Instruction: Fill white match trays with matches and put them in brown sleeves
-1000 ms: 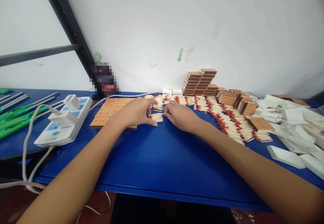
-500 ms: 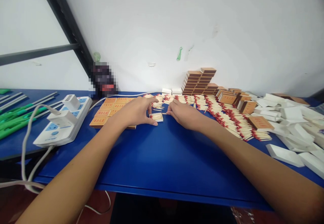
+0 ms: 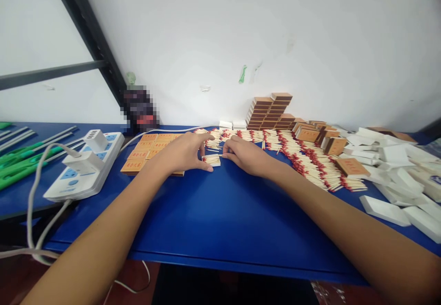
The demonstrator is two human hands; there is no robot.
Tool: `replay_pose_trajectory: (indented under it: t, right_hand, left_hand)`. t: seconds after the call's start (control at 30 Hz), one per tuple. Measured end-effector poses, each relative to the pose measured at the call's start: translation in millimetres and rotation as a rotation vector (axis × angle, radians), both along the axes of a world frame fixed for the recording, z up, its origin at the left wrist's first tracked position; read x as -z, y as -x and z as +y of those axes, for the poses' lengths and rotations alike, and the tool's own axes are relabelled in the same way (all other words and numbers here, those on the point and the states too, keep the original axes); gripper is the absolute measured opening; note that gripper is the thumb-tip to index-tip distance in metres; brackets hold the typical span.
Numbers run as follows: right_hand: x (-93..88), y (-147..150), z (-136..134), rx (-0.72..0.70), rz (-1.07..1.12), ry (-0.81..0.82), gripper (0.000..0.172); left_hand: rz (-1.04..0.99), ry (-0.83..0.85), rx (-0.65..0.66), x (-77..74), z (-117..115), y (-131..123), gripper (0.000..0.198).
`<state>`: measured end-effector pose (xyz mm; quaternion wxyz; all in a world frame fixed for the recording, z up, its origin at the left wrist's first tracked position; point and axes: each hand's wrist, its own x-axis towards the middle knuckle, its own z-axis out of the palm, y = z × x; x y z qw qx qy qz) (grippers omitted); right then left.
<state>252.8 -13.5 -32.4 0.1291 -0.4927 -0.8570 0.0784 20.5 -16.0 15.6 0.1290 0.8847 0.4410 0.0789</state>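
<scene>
A small white matchbox tray (image 3: 214,163) with red-tipped matches in it rests on the blue tabletop. My left hand (image 3: 188,152) grips it from the left, thumb along the near side and fingers curved behind; the index finger sticks out above. Just right of the tray, my right hand (image 3: 241,154) is closed in a pinch on a match, whose pale stick points toward the tray; the fingers hide part of it. Behind both hands lie loose matches (image 3: 270,140) in long rows that spread to the right.
Orange matchboxes (image 3: 135,155) lie flat on the left, near a white power strip (image 3: 103,162) with cables. More matchboxes are stacked (image 3: 260,112) against the wall. White empty trays (image 3: 384,211) are heaped at right. Green-handled tools (image 3: 24,162) lie far left.
The right hand has shifted slightly left, closer to the tray. My left hand stays around the tray, and the view has moved a little.
</scene>
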Motion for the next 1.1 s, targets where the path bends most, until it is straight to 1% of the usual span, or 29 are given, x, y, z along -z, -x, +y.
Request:
replay_pose_trajectory:
  t: [0.1, 0.23, 0.37, 0.53, 0.63, 0.77, 0.9, 1.0, 1.1]
  right_hand:
    - [0.6, 0.0, 1.2, 0.005, -0.009, 0.013, 0.011]
    - [0.1, -2.2, 1.9, 0.022, -0.067, -0.032, 0.016]
    - [1.6, -6.3, 4.3, 0.041, -0.059, -0.064, 0.015]
    - [2.0, -6.4, 3.3, 0.011, 0.013, -0.011, 0.011]
    - [0.4, -3.1, -0.3, 0.033, 0.032, -0.005, 0.009]
    - [2.3, 0.5, -0.8, 0.065, 0.036, -0.021, 0.011]
    - [5.4, 1.6, 1.6, 0.085, -0.007, -0.001, 0.014]
    - [1.6, 1.3, 0.1, 0.099, -0.027, 0.001, 0.015]
    - [-5.7, 3.6, -5.2, 0.087, 0.018, -0.036, 0.013]
  left_hand:
    - [-0.016, -0.003, 0.002, 1.4, 0.9, 0.7, 0.089]
    - [-0.02, -0.02, 0.017, 3.6, 2.3, 1.2, 0.089]
    - [-0.019, -0.022, 0.024, 3.7, 2.4, 1.2, 0.09]
    - [-0.015, -0.011, 0.027, 2.0, 2.2, 2.6, 0.09]
    - [-0.017, -0.005, 0.016, 1.2, 2.0, 2.3, 0.09]
    - [-0.009, 0.013, 0.009, 0.9, 1.7, 0.8, 0.09]
    - [-0.007, -0.013, 0.009, 1.4, 1.0, 0.5, 0.091]
    - [-0.014, -0.023, 0.016, 2.1, 0.3, 0.4, 0.093]
    - [-0.032, -0.027, 0.03, 4.0, 0.3, 0.4, 0.093]
